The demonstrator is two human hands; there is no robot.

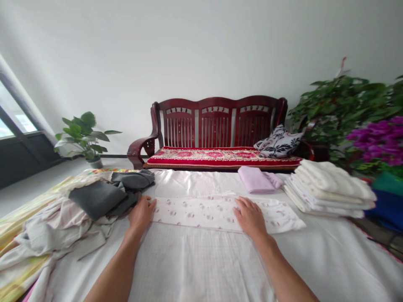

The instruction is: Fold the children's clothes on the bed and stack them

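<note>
A pair of white pants (198, 213) with small printed figures lies across the sheet, folded lengthwise into a long flat strip. At its left end is my left hand (141, 213), fingers curled together on the waist edge. My right hand (251, 214) rests on the strip right of its middle, with fingers stretched out and slightly apart. The narrower end of the pants reaches past my right hand. Beneath everything is a white sheet (201, 264) with some wrinkles.
Left of me lie rumpled light clothes (59, 226) and a dark grey garment (97, 199). A folded lilac cloth (255, 179) sits behind the pants, beside a stack of folded white clothes (330, 188). Beyond stands a wooden bench (215, 126); plants flank it.
</note>
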